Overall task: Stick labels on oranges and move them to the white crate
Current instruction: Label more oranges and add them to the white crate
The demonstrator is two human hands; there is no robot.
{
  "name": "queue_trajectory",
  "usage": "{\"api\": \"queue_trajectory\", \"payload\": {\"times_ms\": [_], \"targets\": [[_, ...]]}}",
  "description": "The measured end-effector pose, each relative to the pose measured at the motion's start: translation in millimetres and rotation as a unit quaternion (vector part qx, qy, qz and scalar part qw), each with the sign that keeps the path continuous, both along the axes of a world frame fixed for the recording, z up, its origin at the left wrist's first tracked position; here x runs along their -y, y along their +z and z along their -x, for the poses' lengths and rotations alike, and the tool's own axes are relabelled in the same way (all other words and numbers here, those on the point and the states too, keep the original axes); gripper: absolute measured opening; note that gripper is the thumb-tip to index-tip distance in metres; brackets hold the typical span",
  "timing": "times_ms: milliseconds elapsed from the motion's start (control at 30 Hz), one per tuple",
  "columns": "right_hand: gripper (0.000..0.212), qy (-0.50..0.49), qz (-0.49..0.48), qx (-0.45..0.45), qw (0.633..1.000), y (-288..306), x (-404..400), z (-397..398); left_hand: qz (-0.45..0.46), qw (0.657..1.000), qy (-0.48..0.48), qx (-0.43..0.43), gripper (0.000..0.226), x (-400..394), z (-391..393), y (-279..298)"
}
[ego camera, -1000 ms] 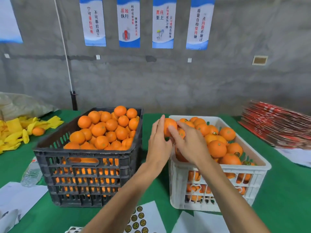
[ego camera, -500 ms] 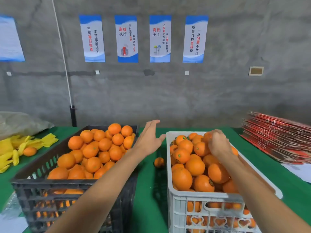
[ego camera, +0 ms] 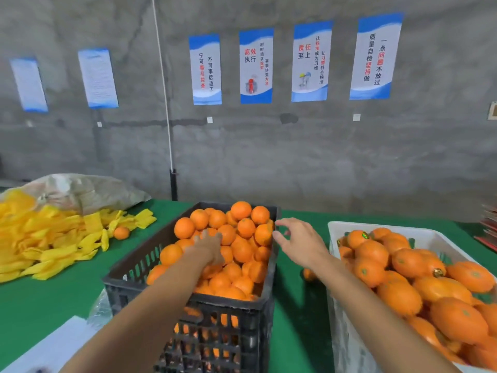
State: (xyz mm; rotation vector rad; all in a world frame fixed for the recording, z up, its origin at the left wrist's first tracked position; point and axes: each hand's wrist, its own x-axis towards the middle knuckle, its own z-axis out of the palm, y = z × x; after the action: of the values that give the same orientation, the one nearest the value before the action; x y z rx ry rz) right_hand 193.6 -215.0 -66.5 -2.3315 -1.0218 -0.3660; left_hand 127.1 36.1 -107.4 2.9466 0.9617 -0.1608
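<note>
A black crate (ego camera: pixel 188 297) heaped with unlabelled oranges (ego camera: pixel 242 227) stands at the centre. My left hand (ego camera: pixel 208 247) reaches into it and lies on top of the pile, with its fingers bent down over one orange and hidden behind the back of the hand. My right hand (ego camera: pixel 298 240) hovers empty between the crates, beside the black crate's right rim, with fingers spread. The white crate (ego camera: pixel 376 226) on the right is full of oranges (ego camera: pixel 403 294), and one orange at its back (ego camera: pixel 355 239) carries a shiny sticker.
A loose orange (ego camera: pixel 309 274) lies on the green table between the crates. Yellow foam nets (ego camera: pixel 40 238) and another orange (ego camera: pixel 121 233) are spread out at the left. White sheets (ego camera: pixel 53 345) sit at the bottom left. Red flat stacks (ego camera: pixel 490 232) lie at the right edge.
My right hand left the white crate without the orange and moved left. My left hand dropped from the air onto the oranges in the black crate. The view swung left.
</note>
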Motion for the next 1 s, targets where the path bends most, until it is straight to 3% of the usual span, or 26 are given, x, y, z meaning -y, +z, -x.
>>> {"api": "queue_trajectory", "payload": {"times_ms": [167,267,333,467,533,667,767,900,1000], "targets": [[0.039,0.033,0.000,-0.030,0.999,-13,-44,11,0.020,1.000,-0.004,-0.003,0.098,-30,0,-1],[0.039,0.034,0.011,-0.033,0.999,-19,-54,15,0.126,0.991,-0.022,0.026,0.098,-48,3,-1],[0.038,0.037,-0.006,-0.039,0.999,-20,-56,18,0.150,0.987,-0.033,0.053,0.086,-56,7,-2],[0.037,0.053,-0.061,-0.061,0.995,-24,-50,24,0.033,0.993,-0.053,0.105,0.066,-47,5,8],[0.039,0.057,-0.079,-0.065,0.993,-24,-44,28,0.029,0.983,-0.068,0.169,0.064,-25,8,25],[0.047,0.048,-0.130,-0.049,0.989,-11,-32,40,0.058,0.918,-0.147,0.363,0.068,37,27,55],[0.055,0.040,-0.207,-0.065,0.975,3,-18,61,0.095,0.865,-0.187,0.455,0.080,92,51,62],[0.060,0.038,-0.353,-0.078,0.932,-5,26,98,0.094,0.814,-0.196,0.538,0.079,158,87,51],[0.058,0.024,-0.386,-0.087,0.918,-35,61,126,0.115,0.797,-0.218,0.551,0.075,198,111,23]]}}
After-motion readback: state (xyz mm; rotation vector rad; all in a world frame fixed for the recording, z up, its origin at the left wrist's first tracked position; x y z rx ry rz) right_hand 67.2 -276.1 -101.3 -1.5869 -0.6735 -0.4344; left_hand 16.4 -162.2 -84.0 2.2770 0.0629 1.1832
